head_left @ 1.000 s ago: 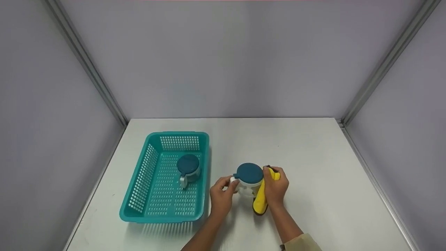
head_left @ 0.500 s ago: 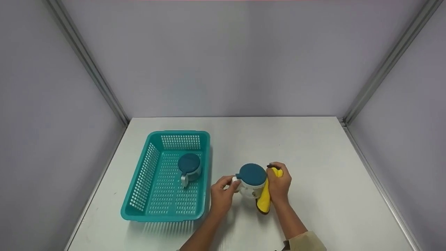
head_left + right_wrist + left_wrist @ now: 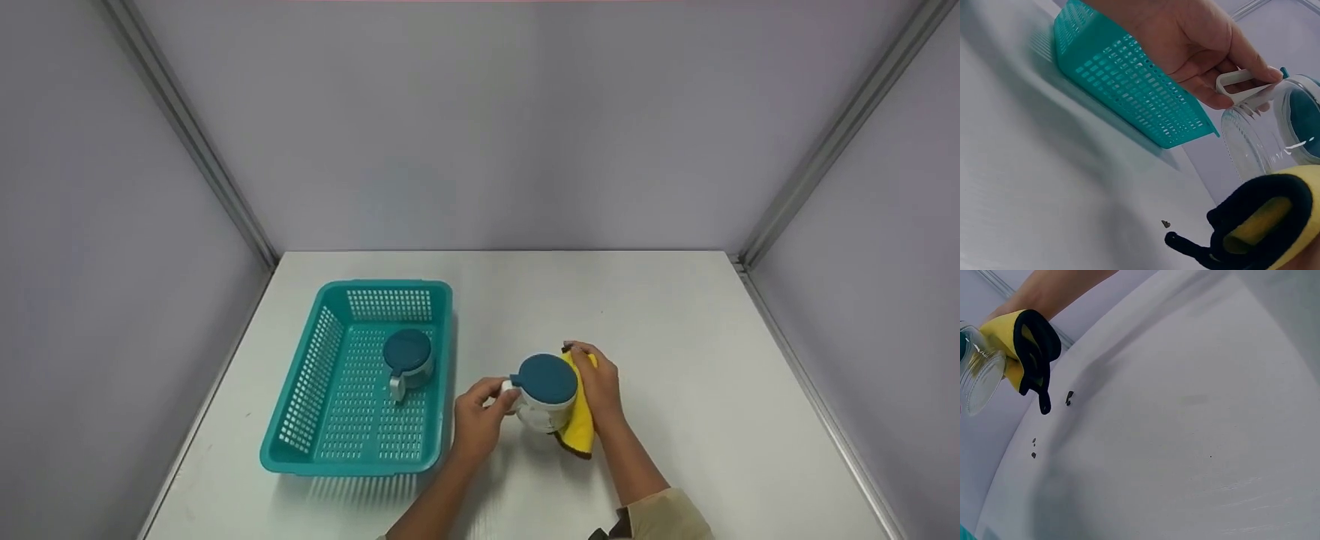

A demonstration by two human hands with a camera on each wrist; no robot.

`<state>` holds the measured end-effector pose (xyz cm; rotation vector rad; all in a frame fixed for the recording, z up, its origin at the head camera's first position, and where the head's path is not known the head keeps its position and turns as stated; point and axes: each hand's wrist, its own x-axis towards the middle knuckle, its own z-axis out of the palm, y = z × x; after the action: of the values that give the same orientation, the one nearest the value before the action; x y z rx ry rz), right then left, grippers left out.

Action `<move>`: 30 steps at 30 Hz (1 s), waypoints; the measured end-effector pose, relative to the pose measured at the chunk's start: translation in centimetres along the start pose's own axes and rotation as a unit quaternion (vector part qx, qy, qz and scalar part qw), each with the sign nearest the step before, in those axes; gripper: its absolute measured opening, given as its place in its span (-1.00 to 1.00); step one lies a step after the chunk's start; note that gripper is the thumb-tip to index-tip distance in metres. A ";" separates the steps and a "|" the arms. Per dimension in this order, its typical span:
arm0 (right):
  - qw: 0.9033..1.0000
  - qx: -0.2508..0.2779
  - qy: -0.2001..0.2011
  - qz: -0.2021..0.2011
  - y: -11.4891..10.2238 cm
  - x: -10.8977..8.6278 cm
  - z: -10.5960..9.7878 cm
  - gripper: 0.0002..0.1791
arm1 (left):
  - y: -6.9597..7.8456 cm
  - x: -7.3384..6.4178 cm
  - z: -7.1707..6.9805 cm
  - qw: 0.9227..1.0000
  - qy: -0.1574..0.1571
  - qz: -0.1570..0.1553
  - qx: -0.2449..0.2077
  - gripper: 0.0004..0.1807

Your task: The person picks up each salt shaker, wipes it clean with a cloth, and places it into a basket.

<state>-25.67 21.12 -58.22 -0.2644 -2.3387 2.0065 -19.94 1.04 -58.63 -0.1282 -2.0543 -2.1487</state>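
Note:
My left hand (image 3: 478,420) pinches the white handle of a clear glass jar (image 3: 548,379) with a dark blue lid. In the right wrist view the fingers and thumb grip that handle (image 3: 1235,79), and the jar is off the table. A folded yellow cloth (image 3: 580,426) with a black edge lies against the jar's right side. My right hand (image 3: 602,386) holds this cloth, its fingers partly hidden behind it. In the left wrist view the cloth (image 3: 1013,343) touches the glass near the base.
A teal plastic basket (image 3: 270,442) stands left of my hands. Inside it sits a second jar (image 3: 407,351) with a blue lid and pale handle. Grey panels (image 3: 480,135) enclose the white table (image 3: 675,315). Small dark marks (image 3: 1069,398) show on the tabletop.
The right hand and cloth have shifted around the jar's right side, and the cloth now lies flatter and wider there. The jar has moved slightly right, still held by its handle.

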 end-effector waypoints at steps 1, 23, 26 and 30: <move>1.000 -0.006 -0.010 0.004 0.0 0.2 0.0 -0.55 | 0.0 0.0 0.0 1.000 -0.002 0.000 0.000 -0.89; 0.990 -0.031 -0.121 0.061 -2.3 1.4 -0.9 -0.61 | -1.5 0.3 -0.3 0.996 -0.060 -0.040 -0.044 -0.75; 0.995 -0.017 -0.087 0.052 -2.5 0.5 -0.5 -0.60 | -1.8 0.5 -0.3 0.996 -0.051 -0.060 -0.047 -0.71; 0.998 -0.010 -0.042 0.034 -2.5 -0.5 0.0 -0.58 | -2.4 0.8 -0.4 0.995 -0.058 -0.063 -0.052 -0.60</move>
<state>-25.43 20.67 -55.71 -0.2702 -2.4324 2.0650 -21.10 0.67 -60.84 -0.1416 -2.0623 -2.3788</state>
